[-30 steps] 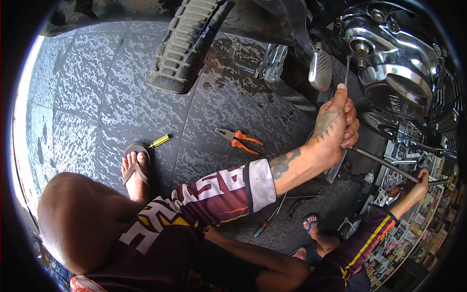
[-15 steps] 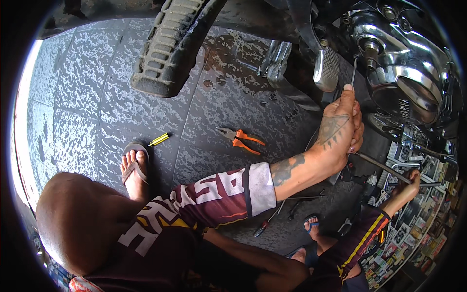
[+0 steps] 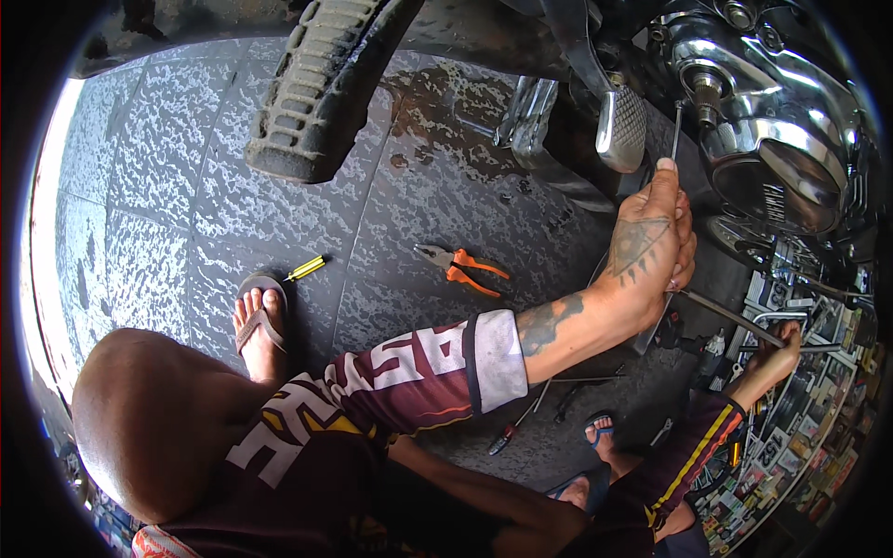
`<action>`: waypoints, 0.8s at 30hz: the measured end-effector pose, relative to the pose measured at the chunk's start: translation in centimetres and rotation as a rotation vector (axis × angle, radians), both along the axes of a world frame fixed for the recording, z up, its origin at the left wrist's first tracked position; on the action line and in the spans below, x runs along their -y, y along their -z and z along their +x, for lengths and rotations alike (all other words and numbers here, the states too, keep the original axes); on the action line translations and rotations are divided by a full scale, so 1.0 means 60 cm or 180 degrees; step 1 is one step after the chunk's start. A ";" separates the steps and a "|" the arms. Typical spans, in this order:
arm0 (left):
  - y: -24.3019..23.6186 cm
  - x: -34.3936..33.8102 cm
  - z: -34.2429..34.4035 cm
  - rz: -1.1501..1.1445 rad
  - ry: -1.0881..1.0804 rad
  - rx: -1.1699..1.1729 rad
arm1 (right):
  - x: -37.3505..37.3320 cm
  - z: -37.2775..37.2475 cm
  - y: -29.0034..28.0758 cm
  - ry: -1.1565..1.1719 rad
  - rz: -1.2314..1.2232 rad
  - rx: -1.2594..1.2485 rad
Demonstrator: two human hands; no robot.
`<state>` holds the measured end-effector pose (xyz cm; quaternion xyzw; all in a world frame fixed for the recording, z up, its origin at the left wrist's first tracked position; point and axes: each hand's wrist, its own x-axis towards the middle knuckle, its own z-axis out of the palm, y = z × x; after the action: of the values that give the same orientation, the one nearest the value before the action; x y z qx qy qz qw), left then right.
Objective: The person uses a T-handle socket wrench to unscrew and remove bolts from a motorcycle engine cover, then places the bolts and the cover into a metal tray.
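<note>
Some work is seemingly remaining: left hand (image 3: 654, 237) is clenching a rod (image 3: 676, 135), right hand (image 3: 778, 357) gripping a bar (image 3: 733, 318), engine shaft (image 3: 708, 95) standing bare.

A head-worn fisheye camera looks down over the nearby hands (image 3: 653, 244) to the tiled floor (image 3: 270, 191).

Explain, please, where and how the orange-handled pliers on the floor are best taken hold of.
Probably best by both orange handles, reaching down from the picture's lower right. The pliers lie flat on the floor with the metal nose toward the left, while the handles spread apart toward the right, so a palm could span both.
</note>
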<state>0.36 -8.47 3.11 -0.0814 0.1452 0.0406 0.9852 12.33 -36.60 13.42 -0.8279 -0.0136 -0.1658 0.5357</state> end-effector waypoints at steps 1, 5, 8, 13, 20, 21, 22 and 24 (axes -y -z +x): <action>0.001 0.001 -0.001 0.0004 -0.0013 0.0011 | 0.004 0.003 -0.006 -0.0026 -0.0017 -0.0028; 0.002 0.002 -0.001 -0.0035 -0.0107 0.0063 | 0.001 0.004 -0.020 -0.0091 -0.0059 -0.0072; 0.001 0.001 0.000 -0.0017 -0.0041 0.0011 | -0.012 -0.004 -0.011 0.0014 -0.0070 0.0123; 0.000 0.000 -0.001 0.0035 -0.0046 -0.0005 | -0.005 -0.003 -0.005 0.0091 -0.0131 0.0077; -0.001 0.002 -0.001 0.0164 -0.0021 -0.0082 | 0.003 0.001 0.016 0.0079 -0.0014 -0.0073; 0.000 0.002 -0.001 0.0183 -0.0027 -0.0095 | 0.002 0.000 0.019 0.0098 0.0000 -0.0117; 0.000 0.003 0.001 0.0201 -0.0036 -0.0103 | 0.009 0.002 0.023 0.0058 0.0020 -0.0164; 0.001 0.005 0.002 0.0228 -0.0054 -0.0105 | 0.019 0.004 0.033 0.0010 0.0091 -0.0288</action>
<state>0.45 -8.80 3.06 -0.0465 0.1591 0.0554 0.9846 12.56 -37.76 11.41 -0.8268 0.0143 -0.1293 0.5472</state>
